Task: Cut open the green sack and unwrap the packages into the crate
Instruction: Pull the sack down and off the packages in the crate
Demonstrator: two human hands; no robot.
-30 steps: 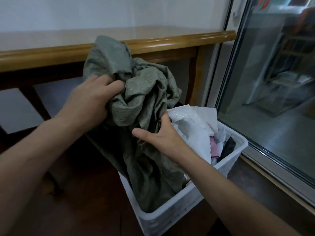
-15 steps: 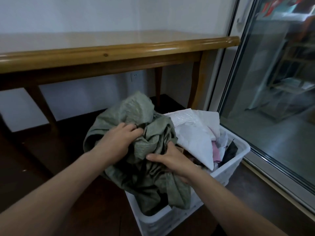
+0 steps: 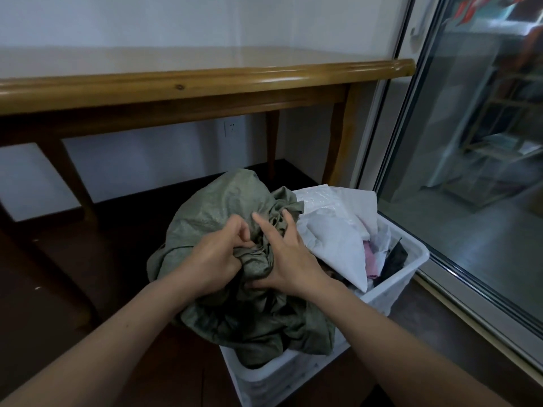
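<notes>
The crumpled green sack point(image 3: 226, 210) is bunched on the near left part of the white crate point(image 3: 399, 286) and spills over its left rim. My left hand point(image 3: 214, 259) grips a fold of the sack with curled fingers. My right hand point(image 3: 289, 257) lies on the sack just to the right, fingers spread and fairly straight, thumb low against the fabric. White wrappings point(image 3: 332, 233), with pink and black pieces beside them, fill the crate's far right part.
A wooden table point(image 3: 205, 80) stands right behind the crate, its legs point(image 3: 338, 142) close by. A sliding glass door point(image 3: 470, 171) and its track run along the right. Dark wooden floor point(image 3: 88, 259) spreads to the left.
Both hands have brought the sack down from table height onto the crate. My right hand has shifted up on top of the bundle and spread its fingers.
</notes>
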